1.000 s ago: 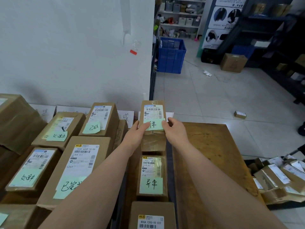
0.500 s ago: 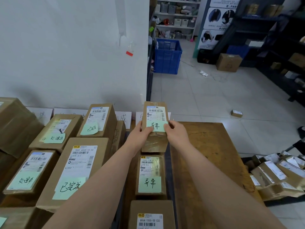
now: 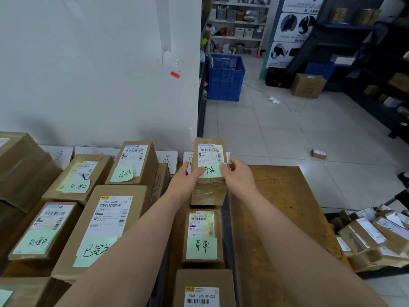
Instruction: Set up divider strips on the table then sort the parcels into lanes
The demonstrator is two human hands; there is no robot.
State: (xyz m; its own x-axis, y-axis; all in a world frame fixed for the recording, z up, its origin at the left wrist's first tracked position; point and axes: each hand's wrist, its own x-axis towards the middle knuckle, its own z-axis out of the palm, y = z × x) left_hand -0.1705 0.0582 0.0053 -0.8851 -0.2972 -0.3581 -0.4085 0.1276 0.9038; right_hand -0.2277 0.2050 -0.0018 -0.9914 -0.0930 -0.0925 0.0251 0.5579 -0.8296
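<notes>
Both hands are gripping one parcel (image 3: 209, 171) at the far end of the right-hand lane: the left hand (image 3: 184, 181) is clasping its left side and the right hand (image 3: 238, 178) its right side, thumbs pressing on the green note (image 3: 211, 170) stuck to its top. The parcel is sitting in line beyond a second noted parcel (image 3: 203, 235) and a third (image 3: 204, 289) nearest the camera. Sorting is appearing well advanced: to the left, other noted boxes (image 3: 106, 227) are lying in rows, and paper signs (image 3: 168, 159) are standing along the wall (image 3: 99, 74); a dark strip (image 3: 225, 220) is running beside the right lane, apparently a divider. A heap of unsorted parcels (image 3: 374, 238) is waiting off the table's right side, so work is remaining. The bare table (image 3: 278, 209) right of the strip is offering open room, while its right edge is dropping to the floor and the wall is closing the far side on the left.
</notes>
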